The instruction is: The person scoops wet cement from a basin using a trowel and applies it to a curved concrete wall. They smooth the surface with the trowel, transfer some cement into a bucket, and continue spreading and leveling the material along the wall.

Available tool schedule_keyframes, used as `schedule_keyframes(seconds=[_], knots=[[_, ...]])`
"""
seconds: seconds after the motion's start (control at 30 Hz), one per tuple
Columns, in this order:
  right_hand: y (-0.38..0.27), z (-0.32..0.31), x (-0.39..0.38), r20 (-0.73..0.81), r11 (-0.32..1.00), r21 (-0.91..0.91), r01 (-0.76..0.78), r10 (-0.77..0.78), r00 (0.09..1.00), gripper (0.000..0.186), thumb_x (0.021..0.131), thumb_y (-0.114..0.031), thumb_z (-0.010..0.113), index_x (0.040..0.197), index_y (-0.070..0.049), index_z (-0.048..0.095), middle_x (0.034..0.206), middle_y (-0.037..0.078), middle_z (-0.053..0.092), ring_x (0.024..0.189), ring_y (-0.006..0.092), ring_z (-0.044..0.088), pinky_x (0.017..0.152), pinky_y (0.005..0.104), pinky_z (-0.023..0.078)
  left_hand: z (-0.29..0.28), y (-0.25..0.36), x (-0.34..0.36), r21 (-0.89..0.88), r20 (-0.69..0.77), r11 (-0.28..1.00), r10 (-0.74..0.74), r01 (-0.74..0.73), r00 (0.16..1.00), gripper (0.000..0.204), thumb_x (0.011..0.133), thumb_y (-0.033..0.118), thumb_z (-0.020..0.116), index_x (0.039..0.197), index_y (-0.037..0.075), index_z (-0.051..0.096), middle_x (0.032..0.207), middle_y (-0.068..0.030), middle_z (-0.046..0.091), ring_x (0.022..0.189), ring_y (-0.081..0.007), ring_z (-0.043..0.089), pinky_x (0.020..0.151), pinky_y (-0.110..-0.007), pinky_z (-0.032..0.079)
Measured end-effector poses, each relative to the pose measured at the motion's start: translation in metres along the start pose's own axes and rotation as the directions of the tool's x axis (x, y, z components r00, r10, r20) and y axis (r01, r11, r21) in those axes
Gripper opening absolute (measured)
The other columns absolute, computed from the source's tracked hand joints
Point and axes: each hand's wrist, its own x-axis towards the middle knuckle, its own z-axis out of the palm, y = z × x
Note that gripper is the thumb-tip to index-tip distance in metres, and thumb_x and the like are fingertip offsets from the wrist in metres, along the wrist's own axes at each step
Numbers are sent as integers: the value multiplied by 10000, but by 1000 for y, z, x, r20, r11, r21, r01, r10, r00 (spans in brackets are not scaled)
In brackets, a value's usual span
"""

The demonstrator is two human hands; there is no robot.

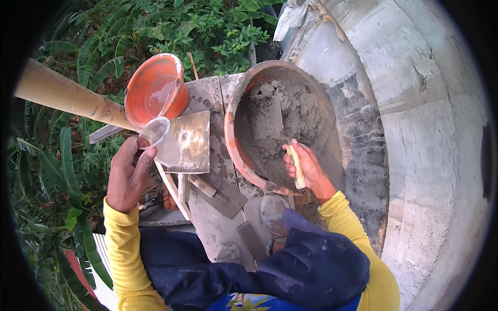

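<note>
My left hand (pixel 129 173) grips a clear plastic cup (pixel 158 130) beside an orange bucket (pixel 184 96) with some liquid in it. My right hand (pixel 309 168) is closed round the pale handle of a trowel (pixel 275 115), whose blade lies in wet grey mortar (pixel 306 109) inside a large round orange tub (pixel 230 140) coated with cement. A square board (pixel 192 140) sits between the bucket and the tub. Below it lies another trowel (pixel 223 199) with a wooden handle, smeared with grey.
The tub stands on grey planks (pixel 228 233) against a curved concrete wall (pixel 415 155). A thick bamboo pole (pixel 67 93) slants in from the left, over dense plants (pixel 62 176). A narrow board (pixel 251 243) lies near my legs, and corrugated sheet (pixel 101 269) shows at lower left.
</note>
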Motion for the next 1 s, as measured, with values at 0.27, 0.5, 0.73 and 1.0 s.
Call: schedule_keyframes(seconds=[0.27, 0.5, 0.73, 1.0], knots=[[12, -21, -20, -132, 994, -70, -81, 71, 989, 386, 1132, -500, 516, 1172, -117, 545, 774, 14, 507, 520, 94, 471, 444, 293, 437, 3, 15, 13, -71, -11, 997, 37, -37, 999, 247, 1070, 200, 678, 1058, -39, 615, 920, -99, 613, 821, -185, 543, 773, -336, 476], [16, 13, -49, -83, 572, -816, -84, 28, 996, 511, 1091, -454, 591, 1311, 7, 565, 952, 129, 685, 677, 164, 660, 606, 336, 532, 3, 3, 0, -36, 23, 999, 14, -13, 1000, 220, 1074, 179, 665, 1029, -27, 605, 890, -75, 581, 803, -160, 521, 746, -312, 457], [60, -125, -54, -311, 195, -947, -256, -350, 884, 679, 1033, -497, 603, 1418, 62, 604, 1262, 341, 709, 1220, 497, 671, 1061, 544, 508, -5, 7, -3, -148, -51, 989, 7, -14, 999, 200, 1089, 160, 647, 1033, -26, 601, 889, -35, 550, 815, -116, 488, 728, -276, 431], [-23, 16, -20, 34, -75, -997, -18, -638, 770, 481, 1077, -430, 582, 1279, -3, 675, 1155, 257, 744, 1092, 470, 707, 932, 556, 553, 2, 7, 3, -31, -14, 999, 36, -37, 999, 190, 1070, 138, 663, 1035, -37, 599, 895, -97, 584, 813, -178, 522, 755, -321, 458]])
